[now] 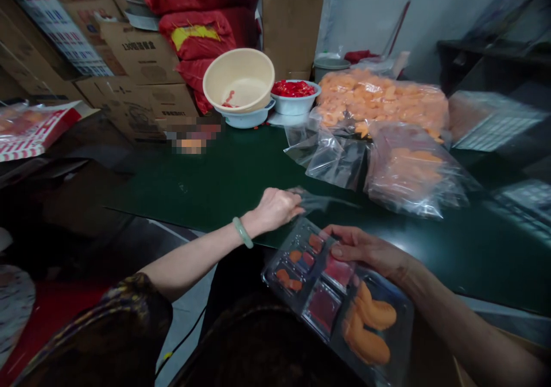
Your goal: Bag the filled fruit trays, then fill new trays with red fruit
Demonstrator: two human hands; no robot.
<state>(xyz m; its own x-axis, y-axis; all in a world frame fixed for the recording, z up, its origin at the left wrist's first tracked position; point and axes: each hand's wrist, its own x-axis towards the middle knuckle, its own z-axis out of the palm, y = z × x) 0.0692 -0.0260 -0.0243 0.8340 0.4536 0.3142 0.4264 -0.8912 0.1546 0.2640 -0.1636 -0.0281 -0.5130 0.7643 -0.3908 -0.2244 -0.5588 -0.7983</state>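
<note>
Cardboard cartons (142, 54) and red sacks (198, 34) are stacked behind a dark green surface (224, 174), where a beige plastic basin (239, 80) sits tilted on a pale blue bowl (247, 121), just beside a white bowl (295, 104) of red pieces. Farther right lie a full clear bag of orange pieces (383, 103), a flatter bag of orange pieces (408, 171) and a crumpled clear plastic bag (331, 160). The left hand (275, 210), a green bangle (243, 232) around its wrist, rests on the surface with its fingers on a thin clear plastic film (321, 200); whether this grip is pinching the film or only lying on it cannot be told. The right hand (365, 249) has its grip clamped on the rim of a clear compartment tray (336, 301), which is tilted and overlaps the near edge of the surface. Orange crescents (365, 329) fill its largest compartment, dark red slices (322, 312) sit in the middle ones, and small orange pieces (295, 256) lie in the compartments nearest the left hand
</note>
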